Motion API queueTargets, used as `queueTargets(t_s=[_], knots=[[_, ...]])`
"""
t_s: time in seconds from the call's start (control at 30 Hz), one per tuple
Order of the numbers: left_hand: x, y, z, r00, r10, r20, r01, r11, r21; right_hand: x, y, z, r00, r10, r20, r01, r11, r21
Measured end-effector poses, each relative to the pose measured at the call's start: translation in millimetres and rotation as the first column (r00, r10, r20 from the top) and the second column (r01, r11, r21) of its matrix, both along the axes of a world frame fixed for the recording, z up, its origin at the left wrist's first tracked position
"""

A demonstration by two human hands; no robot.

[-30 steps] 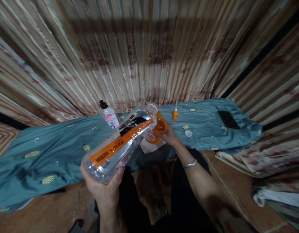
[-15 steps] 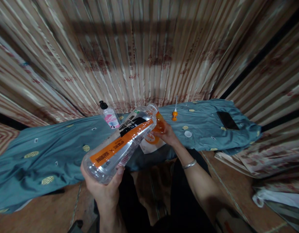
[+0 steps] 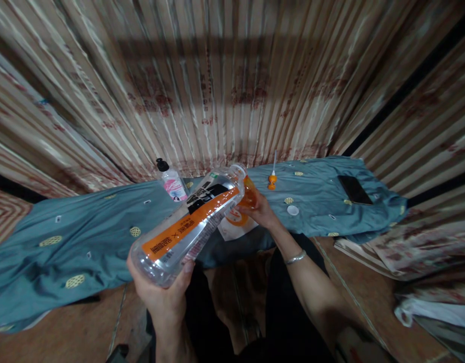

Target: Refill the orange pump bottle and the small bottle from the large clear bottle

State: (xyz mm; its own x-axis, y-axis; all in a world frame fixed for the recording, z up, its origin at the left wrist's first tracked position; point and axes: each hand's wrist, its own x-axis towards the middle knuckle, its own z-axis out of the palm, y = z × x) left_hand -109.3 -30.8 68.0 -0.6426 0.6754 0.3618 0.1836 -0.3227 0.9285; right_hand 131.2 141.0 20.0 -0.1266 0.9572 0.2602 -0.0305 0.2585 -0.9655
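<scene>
My left hand [image 3: 162, 292] grips the base of a large clear plastic bottle [image 3: 190, 227] with an orange and black label. The bottle is tilted, its uncapped mouth up and to the right, over a small orange translucent bottle [image 3: 249, 194]. Around that small bottle my right hand [image 3: 260, 212] is closed. Whether liquid passes between them cannot be made out. Below them lies a white packet with an orange print [image 3: 236, 224], partly hidden by the large bottle and my right hand. An orange pump top [image 3: 272, 180] with its tube stands behind, on the right.
A bench under a teal cloth [image 3: 111, 222] runs across the view. On it are a clear bottle with a black cap and pink label [image 3: 173, 182], a small white disc [image 3: 292, 210] and a black phone [image 3: 354, 189]. Striped curtains [image 3: 224, 91] hang close behind and at both sides.
Almost nothing differs. Both bottles and both hands keep nearly the same pose, and the whole view has shifted very slightly.
</scene>
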Motion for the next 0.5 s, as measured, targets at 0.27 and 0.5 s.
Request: queueTargets(t_s=[0.27,0.5], knots=[[2.4,-0.6,4.3,1.000,0.003,0.008,-0.002,1.000,-0.026,-1.0,-2.2,6.0,1.000,0.005,-0.003,-0.005,1.000,-0.005],[3.5,-0.5,5.3,1.000,0.010,0.012,-0.010,1.000,-0.027,-0.9,-4.1,8.2,1.000,0.004,0.000,-0.004,1.000,0.003]])
